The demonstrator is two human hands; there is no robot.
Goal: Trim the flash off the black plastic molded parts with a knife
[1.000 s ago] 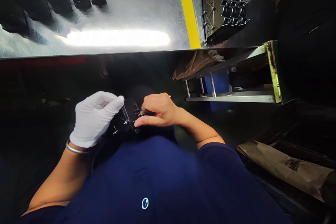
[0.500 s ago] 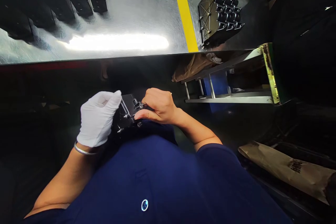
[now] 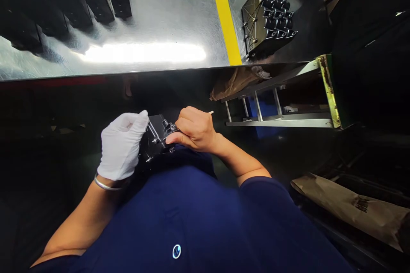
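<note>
My left hand, in a white glove, is closed on the left side of a black moulded plastic part. The part has ribs, small bosses and shiny edges, and is held in front of my body below the table edge. My bare right hand is a fist at the part's right side, its thumb lying against the part. From the back of this fist pokes the short pale end of a thin stick-like tool. The fingers hide the rest of it, so its kind cannot be told.
Beyond my hands is a metal table with a yellow stripe. Several black parts stand at its left, and a block of stacked black parts at its right. A metal frame and brown paper bags are at right.
My right fist has turned and shifted slightly right, and more of the pale stick end shows behind it. The left hand and the black part have moved only a little to the right.
</note>
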